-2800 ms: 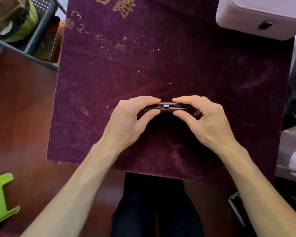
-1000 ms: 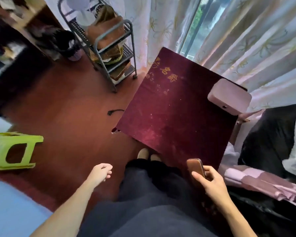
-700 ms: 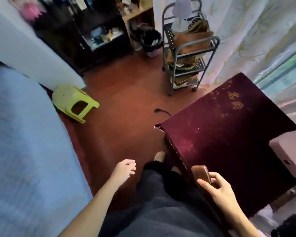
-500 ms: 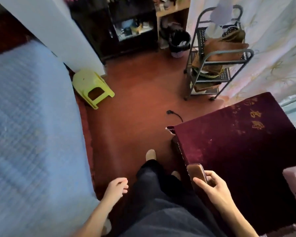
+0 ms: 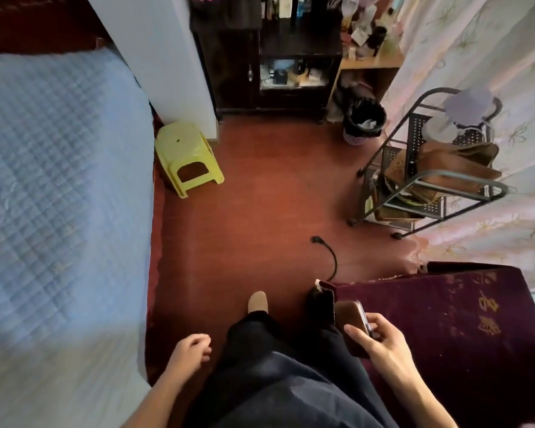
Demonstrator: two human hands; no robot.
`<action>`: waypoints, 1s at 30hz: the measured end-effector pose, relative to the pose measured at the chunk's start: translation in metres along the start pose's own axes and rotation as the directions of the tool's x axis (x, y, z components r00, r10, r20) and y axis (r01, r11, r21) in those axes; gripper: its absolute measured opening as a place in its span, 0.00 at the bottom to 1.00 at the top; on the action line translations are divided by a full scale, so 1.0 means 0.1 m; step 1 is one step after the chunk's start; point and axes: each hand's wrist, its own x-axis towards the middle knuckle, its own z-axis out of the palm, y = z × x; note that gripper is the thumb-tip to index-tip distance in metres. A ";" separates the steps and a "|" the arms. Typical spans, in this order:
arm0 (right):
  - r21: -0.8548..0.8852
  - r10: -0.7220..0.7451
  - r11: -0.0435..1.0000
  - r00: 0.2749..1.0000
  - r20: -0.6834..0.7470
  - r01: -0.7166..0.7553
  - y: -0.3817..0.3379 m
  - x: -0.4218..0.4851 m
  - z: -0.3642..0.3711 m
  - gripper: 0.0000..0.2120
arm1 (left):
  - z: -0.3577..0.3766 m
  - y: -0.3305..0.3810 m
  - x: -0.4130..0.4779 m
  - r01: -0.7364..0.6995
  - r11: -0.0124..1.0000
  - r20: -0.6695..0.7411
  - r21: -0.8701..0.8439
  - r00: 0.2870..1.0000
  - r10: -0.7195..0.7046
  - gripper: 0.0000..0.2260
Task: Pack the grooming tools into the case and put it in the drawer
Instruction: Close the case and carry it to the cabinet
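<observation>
Case point(image 5: 350, 319) has left the table point(image 5: 464, 359), gripped by right hand point(image 5: 382, 345); left hand point(image 5: 189, 350) hangs empty.

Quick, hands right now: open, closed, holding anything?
Left hand: open, loosely curled, holding nothing.
Right hand: grips the brown case.

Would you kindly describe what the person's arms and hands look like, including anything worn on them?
Both the left hand and right hand are bare: no gloves, rings or watch show. The forearms are bare too, with no sleeve in view.
</observation>
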 end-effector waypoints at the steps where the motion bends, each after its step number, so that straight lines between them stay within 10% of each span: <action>1: 0.014 -0.007 1.000 1.000 -0.007 0.007 -0.10 0.11 0.05 0.08 | -0.05 0.22 0.08 -0.035 0.999 0.023 0.013 0.999 0.034 0.10; 12: 0.123 -0.016 0.992 1.000 0.005 0.015 -1.08 1.46 0.29 0.08 | -0.23 2.43 0.68 -0.240 0.970 0.054 0.030 0.970 0.238 0.11; 30: 0.024 -0.020 1.000 0.999 0.040 0.019 -2.91 3.75 0.05 0.10 | -0.58 3.78 1.45 0.076 0.996 -0.049 0.041 0.996 -0.074 0.11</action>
